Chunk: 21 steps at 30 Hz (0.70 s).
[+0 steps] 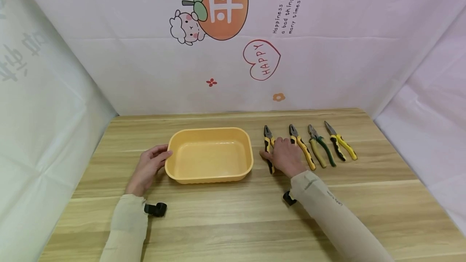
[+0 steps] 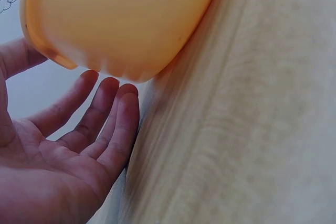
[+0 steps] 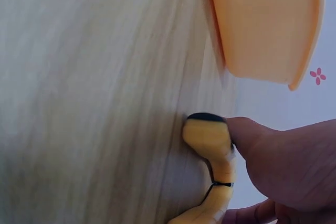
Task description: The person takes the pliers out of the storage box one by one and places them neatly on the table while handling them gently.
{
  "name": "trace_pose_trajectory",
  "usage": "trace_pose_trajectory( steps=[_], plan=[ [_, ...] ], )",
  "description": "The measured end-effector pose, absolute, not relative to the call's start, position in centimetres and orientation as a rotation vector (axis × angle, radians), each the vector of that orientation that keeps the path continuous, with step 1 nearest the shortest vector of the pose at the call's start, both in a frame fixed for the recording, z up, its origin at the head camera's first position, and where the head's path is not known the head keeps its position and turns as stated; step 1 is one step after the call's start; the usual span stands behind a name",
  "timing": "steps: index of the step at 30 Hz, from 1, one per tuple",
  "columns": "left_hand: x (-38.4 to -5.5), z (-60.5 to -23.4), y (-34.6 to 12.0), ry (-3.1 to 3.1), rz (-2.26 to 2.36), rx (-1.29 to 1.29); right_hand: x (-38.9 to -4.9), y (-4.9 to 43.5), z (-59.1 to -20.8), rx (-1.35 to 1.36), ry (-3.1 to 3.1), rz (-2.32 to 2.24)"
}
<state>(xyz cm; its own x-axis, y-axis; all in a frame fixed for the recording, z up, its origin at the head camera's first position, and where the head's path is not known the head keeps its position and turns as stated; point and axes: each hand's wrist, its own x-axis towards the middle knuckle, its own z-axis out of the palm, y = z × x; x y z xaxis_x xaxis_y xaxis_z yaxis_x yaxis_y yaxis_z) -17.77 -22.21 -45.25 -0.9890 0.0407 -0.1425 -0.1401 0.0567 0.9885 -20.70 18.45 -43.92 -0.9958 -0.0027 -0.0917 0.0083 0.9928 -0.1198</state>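
Note:
A yellow plastic basin (image 1: 209,180) stands at the middle of the wooden table. My left hand (image 1: 147,169) holds its left end, thumb at the rim and fingertips near the outer wall, as the left wrist view shows. To the basin's right, my right hand (image 1: 287,157) grips the leftmost combination pliers (image 1: 267,131) by their black-and-yellow handles. In the right wrist view, the thumb presses beside one handle (image 3: 210,137); the other fingers are mostly hidden. The pliers' jaws point away from me.
Further right lie yellow-and-black combination pliers (image 1: 306,153), green-handled pliers (image 1: 325,148) and yellow-and-black long-nose pliers (image 1: 341,142) in a row. A printed white cloth (image 1: 145,72) hangs behind the table (image 1: 218,221), with more white cloth at both sides.

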Motion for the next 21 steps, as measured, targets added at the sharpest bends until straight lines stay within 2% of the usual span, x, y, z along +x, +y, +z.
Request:
trace_pose_trajectory(
  steps=[11,21],
  plan=[
    [-17.8,-44.8,-22.3,2.236,2.051,-0.064,-18.9,19.1,-42.4,0.046,3.082,-0.336],
    [-18.1,-42.1,-23.0,2.725,1.68,0.036,-18.0,22.0,-41.0,-0.188,3.243,-0.565]
  ],
)
